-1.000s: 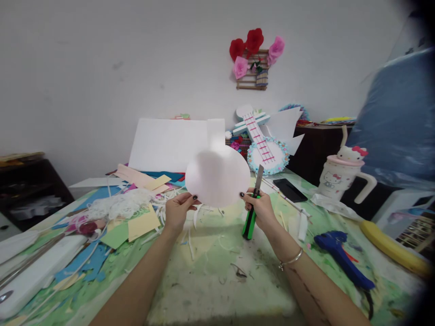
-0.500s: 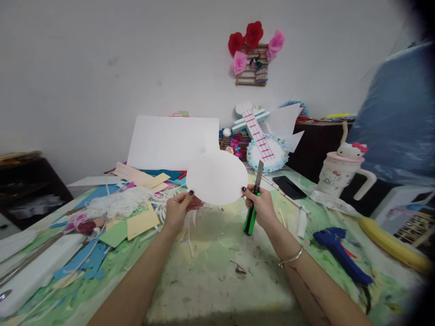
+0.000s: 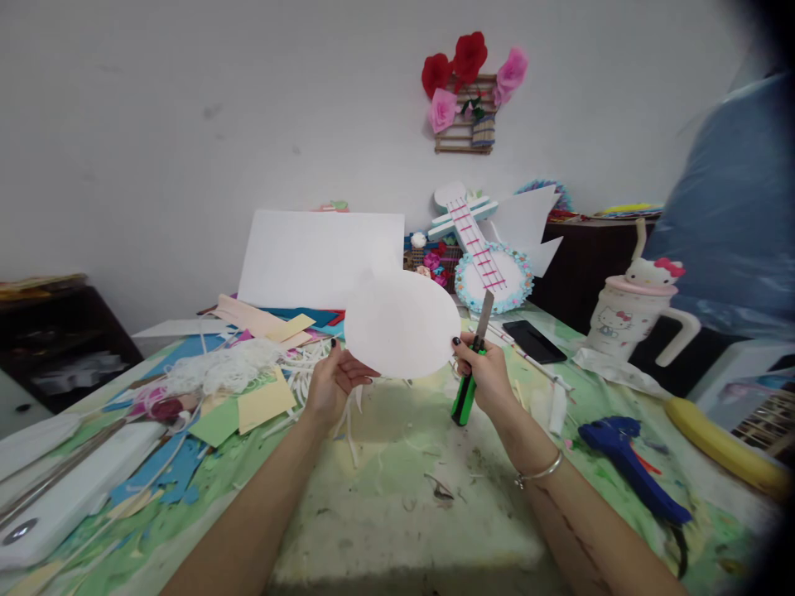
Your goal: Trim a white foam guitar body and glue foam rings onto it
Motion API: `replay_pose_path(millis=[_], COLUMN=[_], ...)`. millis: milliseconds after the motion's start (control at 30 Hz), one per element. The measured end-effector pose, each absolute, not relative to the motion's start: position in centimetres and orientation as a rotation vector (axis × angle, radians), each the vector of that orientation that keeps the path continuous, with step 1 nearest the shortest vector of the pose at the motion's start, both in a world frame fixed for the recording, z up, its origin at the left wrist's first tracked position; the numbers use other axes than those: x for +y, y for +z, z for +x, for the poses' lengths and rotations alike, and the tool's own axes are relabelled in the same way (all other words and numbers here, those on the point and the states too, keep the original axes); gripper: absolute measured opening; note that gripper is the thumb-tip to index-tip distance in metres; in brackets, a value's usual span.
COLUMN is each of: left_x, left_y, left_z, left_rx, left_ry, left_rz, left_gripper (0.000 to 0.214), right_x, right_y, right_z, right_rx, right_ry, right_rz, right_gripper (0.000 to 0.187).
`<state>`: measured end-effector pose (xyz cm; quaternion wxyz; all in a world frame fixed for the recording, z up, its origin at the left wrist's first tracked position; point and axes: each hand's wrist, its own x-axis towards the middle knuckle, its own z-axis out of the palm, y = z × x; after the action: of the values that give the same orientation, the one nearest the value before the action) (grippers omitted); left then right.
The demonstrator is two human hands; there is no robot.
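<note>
A white oval cut-out (image 3: 402,323) is held up between both hands above the table. My left hand (image 3: 332,383) pinches its lower left edge with closed fingers. My right hand (image 3: 485,374) touches the oval's right edge with a fingertip while gripping a green-handled utility knife (image 3: 468,380), blade pointing up.
Paper scraps and white strips (image 3: 229,377) litter the left of the green table (image 3: 397,497). A white board (image 3: 320,257) and a paper guitar (image 3: 484,265) lean at the back. A black phone (image 3: 534,341), a cat mug (image 3: 627,319), a blue glue gun (image 3: 627,463) and a yellow object (image 3: 724,447) lie to the right.
The white oval has tilted flatter and dropped slightly. Both hands stay on it, the knife still in the right. The view has shifted a little.
</note>
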<state>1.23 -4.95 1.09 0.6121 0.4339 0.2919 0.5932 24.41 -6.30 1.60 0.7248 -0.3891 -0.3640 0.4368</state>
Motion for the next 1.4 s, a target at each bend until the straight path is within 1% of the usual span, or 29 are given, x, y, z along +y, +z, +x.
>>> replay_pose_path(millis=[67, 233, 333, 567, 667, 733, 800, 933, 1000, 1133, 1400], left_x=[-5.0, -5.0, -5.2, -6.0, -6.2, -6.2, -6.3, -6.6, -6.9, -7.3, -7.4], left_y=[1.1, 0.8, 0.7, 0.1, -0.3, -0.4, -0.4, -0.3, -0.1, 0.2, 0.6], left_z=[1.3, 1.4, 1.8, 3.1, 3.6, 3.9, 4.4, 5.2, 5.5, 5.8, 5.7], left_rx=[0.661, 0.682, 0.728, 0.751, 0.736, 0.737, 0.724, 0.658, 0.632, 0.619, 0.628], left_ry=[1.378, 1.442, 1.455, 1.424, 1.404, 1.415, 1.435, 1.453, 1.449, 1.412, 1.351], left_rz=[1.017, 1.016, 1.017, 1.019, 0.962, 0.89, 0.797, 0.597, 0.518, 0.407, 0.308], left_gripper=[0.046, 0.034, 0.031, 0.054, 0.058, 0.056, 0.051, 0.038, 0.034, 0.028, 0.029], right_x=[-6.3, -6.2, -6.2, -6.0, -5.9, -6.2, -6.7, -8.4, -9.0, -9.4, -9.2], right_y=[1.6, 1.6, 1.5, 1.0, 1.0, 1.1, 1.3, 1.5, 1.3, 0.9, 1.0], right_z=[24.4, 24.3, 24.2, 23.9, 23.9, 24.0, 24.0, 23.5, 22.9, 22.1, 22.8], right_rx=[-0.803, -0.829, -0.854, -0.927, -0.963, -0.995, -1.102, -1.497, -1.637, -1.731, -1.601], right_ry=[0.956, 0.929, 0.911, 0.865, 0.823, 0.794, 0.665, 0.159, 0.029, -0.041, 0.014], right_rz=[-0.864, -0.879, -0.886, -0.908, -0.924, -0.935, -0.995, -1.165, -1.183, -1.179, -1.149], right_gripper=[0.04, 0.043, 0.044, 0.043, 0.041, 0.039, 0.037, 0.039, 0.04, 0.04, 0.033])
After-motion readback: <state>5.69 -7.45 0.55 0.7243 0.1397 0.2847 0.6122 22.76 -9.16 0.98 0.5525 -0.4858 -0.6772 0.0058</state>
